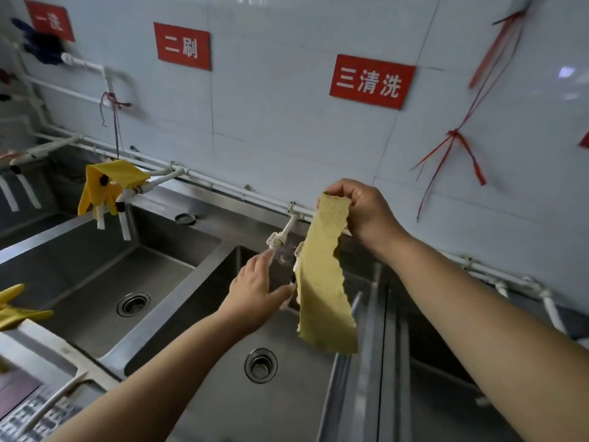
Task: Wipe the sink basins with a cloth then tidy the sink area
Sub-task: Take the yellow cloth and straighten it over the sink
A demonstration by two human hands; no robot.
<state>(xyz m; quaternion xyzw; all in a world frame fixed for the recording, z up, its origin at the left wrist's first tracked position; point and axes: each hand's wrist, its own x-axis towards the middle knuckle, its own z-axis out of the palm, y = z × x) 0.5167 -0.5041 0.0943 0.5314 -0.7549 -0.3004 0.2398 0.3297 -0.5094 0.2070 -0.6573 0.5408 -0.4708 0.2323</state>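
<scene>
Your right hand (pixel 360 212) pinched the top edge of one yellow cloth (pixel 322 282), fingers curled round it; the cloth hung as a long strip with wavy edges and a pebbly weave, over the near basin (pixel 223 393), at 1 o'clock from its drain (pixel 260 365). Your left hand (pixel 255 295) was loose, fingers straight, gripping nothing, just at 9 o'clock of the cloth, near the white tap (pixel 282 242). Two steel basins were in full view: the near one and another (pixel 95 291) at its 10 o'clock, each smooth, rectangular, with one round drain. A yellow glove (pixel 105 186) draped a white pipe at 10 o'clock; part of another glove (pixel 16 307) showed at 9. Three red rectangular signs (pixel 371 81) sat on the glossy tiled wall (pixel 271 122), and red strings (pixel 452 145) hung at 2 o'clock.
</scene>
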